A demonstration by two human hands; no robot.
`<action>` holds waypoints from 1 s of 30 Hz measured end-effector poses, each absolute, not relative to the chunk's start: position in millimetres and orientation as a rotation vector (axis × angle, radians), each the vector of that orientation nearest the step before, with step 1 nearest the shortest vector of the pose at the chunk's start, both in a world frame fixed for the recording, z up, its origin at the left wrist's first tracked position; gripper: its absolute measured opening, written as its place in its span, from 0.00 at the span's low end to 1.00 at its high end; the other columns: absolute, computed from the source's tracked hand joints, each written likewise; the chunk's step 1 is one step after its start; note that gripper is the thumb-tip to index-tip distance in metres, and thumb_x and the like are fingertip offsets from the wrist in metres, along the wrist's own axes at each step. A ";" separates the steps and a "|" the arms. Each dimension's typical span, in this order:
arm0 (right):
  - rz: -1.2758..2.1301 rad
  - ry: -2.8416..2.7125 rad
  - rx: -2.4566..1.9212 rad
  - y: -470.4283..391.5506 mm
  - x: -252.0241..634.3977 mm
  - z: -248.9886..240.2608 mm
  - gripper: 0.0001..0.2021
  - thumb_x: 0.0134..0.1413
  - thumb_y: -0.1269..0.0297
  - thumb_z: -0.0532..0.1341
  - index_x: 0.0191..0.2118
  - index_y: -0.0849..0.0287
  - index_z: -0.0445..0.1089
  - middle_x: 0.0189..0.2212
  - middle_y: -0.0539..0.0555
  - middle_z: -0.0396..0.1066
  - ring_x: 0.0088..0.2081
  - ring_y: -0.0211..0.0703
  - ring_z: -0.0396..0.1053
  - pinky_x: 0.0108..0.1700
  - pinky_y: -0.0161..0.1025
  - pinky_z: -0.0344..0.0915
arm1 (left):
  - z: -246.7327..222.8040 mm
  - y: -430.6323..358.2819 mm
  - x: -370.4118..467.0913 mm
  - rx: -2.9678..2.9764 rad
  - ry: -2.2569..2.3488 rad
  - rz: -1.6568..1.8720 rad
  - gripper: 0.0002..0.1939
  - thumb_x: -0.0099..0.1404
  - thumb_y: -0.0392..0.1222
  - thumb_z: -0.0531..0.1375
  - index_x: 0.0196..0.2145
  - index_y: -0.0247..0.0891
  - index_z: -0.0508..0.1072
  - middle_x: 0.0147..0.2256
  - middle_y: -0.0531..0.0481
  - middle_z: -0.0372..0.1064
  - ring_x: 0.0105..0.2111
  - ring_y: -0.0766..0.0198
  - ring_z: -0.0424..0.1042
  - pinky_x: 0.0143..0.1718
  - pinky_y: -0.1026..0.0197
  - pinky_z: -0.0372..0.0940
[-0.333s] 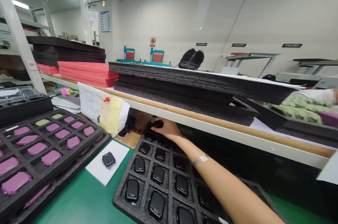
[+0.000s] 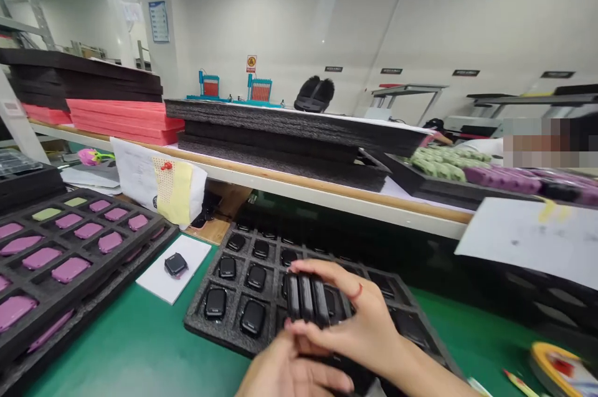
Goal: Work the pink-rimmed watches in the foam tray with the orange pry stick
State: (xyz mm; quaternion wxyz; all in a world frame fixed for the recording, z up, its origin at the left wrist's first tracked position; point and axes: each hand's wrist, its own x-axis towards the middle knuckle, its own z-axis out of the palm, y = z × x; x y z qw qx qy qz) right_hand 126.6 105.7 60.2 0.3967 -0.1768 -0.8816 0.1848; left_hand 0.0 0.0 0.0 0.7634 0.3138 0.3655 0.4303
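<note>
My right hand (image 2: 362,313) grips a row of black watch cases (image 2: 306,300), three of them seen edge-on between its thumb and fingers. A red band circles one of its fingers. My left hand (image 2: 292,366) is just below, palm turned up and fingers stretched to the right, close under the watch cases. Whether it touches them I cannot tell. Beneath both hands lies a black foam tray (image 2: 196,321) with more black watches in its square pockets; my hands and arm hide part of it. To the left, a single black watch (image 2: 175,264) rests on a white pad (image 2: 156,282).
On the left stands a foam tray (image 2: 100,272) of purple and green watch cases. Crossing behind is a shelf edge (image 2: 299,191) with black foam (image 2: 280,135) and red foam sheets (image 2: 121,119). A yellow tape roll (image 2: 542,356) lies at right. Another person is partly visible beyond.
My right hand has drawn back from the tray's far left corner towards me and now grips several watch cases. My left hand has come into view. The view has turned right.
</note>
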 end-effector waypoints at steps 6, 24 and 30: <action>0.456 -2.208 -0.451 57.3 163.8 38.5 0.34 0.46 0.64 0.74 0.58 0.48 0.63 0.47 0.53 0.79 0.46 0.45 0.79 0.50 0.35 0.75 | 27.6 -19.1 3.0 0.668 0.704 1.149 0.38 0.61 0.68 0.60 0.54 0.31 0.71 0.40 0.36 0.78 0.42 0.49 0.78 0.49 0.47 0.69; 0.789 -1.992 -0.576 11.6 177.1 25.6 0.36 0.43 0.72 0.74 0.57 0.49 0.61 0.48 0.53 0.78 0.47 0.42 0.79 0.50 0.32 0.75 | 23.1 -28.2 11.7 0.940 0.875 0.927 0.35 0.59 0.72 0.58 0.35 0.32 0.72 0.27 0.53 0.62 0.23 0.71 0.55 0.26 0.65 0.53; 0.782 -2.026 -0.590 11.1 177.4 19.6 0.36 0.44 0.70 0.73 0.59 0.52 0.60 0.51 0.56 0.76 0.49 0.44 0.78 0.47 0.30 0.77 | 23.8 -30.8 13.2 0.906 0.809 0.938 0.29 0.57 0.64 0.67 0.43 0.34 0.72 0.32 0.50 0.70 0.32 0.65 0.69 0.33 0.65 0.62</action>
